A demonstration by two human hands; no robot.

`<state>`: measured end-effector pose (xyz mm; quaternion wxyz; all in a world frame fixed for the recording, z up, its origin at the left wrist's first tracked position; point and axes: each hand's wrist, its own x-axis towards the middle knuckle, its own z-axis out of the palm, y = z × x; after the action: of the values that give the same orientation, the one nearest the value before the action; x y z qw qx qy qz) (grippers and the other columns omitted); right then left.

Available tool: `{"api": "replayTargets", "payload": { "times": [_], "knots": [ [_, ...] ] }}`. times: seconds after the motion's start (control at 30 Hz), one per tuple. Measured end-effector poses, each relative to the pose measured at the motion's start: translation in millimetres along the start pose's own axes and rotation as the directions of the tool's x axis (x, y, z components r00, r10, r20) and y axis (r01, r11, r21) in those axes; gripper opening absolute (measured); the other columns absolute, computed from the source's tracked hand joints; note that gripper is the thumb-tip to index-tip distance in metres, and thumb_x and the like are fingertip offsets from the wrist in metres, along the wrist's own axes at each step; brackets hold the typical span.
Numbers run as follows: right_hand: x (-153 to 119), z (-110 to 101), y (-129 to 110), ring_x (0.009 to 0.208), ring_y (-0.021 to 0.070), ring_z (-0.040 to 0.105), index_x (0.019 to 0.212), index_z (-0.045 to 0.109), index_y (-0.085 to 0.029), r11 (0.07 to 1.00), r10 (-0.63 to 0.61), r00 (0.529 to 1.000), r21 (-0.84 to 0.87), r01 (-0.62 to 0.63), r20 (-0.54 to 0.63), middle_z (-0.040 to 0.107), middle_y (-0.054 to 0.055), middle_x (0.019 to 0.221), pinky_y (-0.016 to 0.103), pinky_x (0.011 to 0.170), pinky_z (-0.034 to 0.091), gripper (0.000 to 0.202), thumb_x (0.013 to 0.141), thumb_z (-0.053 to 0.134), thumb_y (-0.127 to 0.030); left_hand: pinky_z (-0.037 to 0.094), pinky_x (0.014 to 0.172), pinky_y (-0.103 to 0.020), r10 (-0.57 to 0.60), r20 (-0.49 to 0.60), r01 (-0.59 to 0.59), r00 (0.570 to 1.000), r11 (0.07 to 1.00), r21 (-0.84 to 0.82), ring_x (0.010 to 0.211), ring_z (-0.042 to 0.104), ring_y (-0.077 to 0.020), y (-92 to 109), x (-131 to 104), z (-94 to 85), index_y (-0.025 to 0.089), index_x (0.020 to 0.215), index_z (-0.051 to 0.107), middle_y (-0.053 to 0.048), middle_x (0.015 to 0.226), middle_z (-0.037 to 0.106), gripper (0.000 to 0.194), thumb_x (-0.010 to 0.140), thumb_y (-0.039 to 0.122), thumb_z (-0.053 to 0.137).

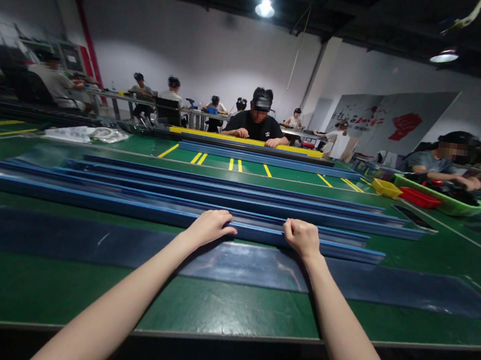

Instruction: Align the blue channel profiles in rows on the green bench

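My left hand point(212, 227) is closed over the nearest long blue channel strip point(258, 233), its thumb lying along the front side. To its right, my right hand point(302, 237) grips the same strip in a fist. The strip lies across the table from the far left to right of my right hand. Behind it lie several similar blue strips point(238, 196), parallel to it. Under my wrists a flat clear plastic film point(241, 263) is spread along the table. My curled fingers hide parts of the strip.
The green table point(215, 311) has yellow line marks. Opposite, a person point(259, 121) has both hands at a yellow strip point(211, 135). A yellow bin point(385, 189), a red bin point(420, 198) and a green tub point(460, 208) stand at right, where another person works. Plastic bags point(110, 135) lie back left.
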<state>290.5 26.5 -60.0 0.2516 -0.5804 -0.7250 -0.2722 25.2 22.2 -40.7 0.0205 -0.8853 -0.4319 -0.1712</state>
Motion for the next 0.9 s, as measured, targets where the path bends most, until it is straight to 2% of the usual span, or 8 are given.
{"api": "replayTargets", "payload": {
  "times": [0.2, 0.6, 0.9],
  "knots": [
    [0, -1, -1, 0.048, 0.0118, 0.053, 0.050, 0.059, -0.016, 1.000, 0.015, 1.000, -0.006, -0.015, 0.013, 0.063, 0.006, 0.055, 0.026, 0.050, 0.022, 0.042, 0.081, 0.032, -0.026, 0.036, 0.060, -0.022, 0.009, 0.017, -0.009, 1.000, 1.000, -0.009, 0.072, 0.057, -0.0160, -5, 2, 0.7, 0.016, 0.071, 0.059, -0.002, 0.074, 0.062, 0.031, 0.080, 0.045, 0.050],
    [-1, 1, -1, 0.051, 0.0131, 0.055, 0.052, 0.061, -0.016, 0.997, 0.071, 0.997, -0.004, -0.071, 0.035, 0.065, 0.007, 0.057, 0.026, 0.051, 0.023, 0.042, 0.081, 0.033, -0.028, 0.036, 0.059, -0.021, 0.020, 0.017, -0.022, 1.000, 0.997, 0.068, 0.076, 0.058, -0.0152, 1, -1, -1.7, 0.017, 0.076, 0.058, -0.001, 0.082, 0.062, 0.030, 0.083, 0.043, 0.045],
    [0, -9, -5, 0.059, 0.0137, 0.057, 0.058, 0.062, -0.018, 0.993, 0.116, 0.980, 0.014, -0.119, 0.161, 0.067, 0.005, 0.066, 0.025, 0.052, 0.023, 0.041, 0.083, 0.032, -0.031, 0.039, 0.063, -0.023, 0.035, 0.004, -0.036, 0.999, 0.988, 0.152, 0.078, 0.058, -0.0171, 6, -3, 0.5, 0.017, 0.079, 0.056, -0.003, 0.082, 0.063, 0.028, 0.085, 0.041, 0.042]
  ]
}}
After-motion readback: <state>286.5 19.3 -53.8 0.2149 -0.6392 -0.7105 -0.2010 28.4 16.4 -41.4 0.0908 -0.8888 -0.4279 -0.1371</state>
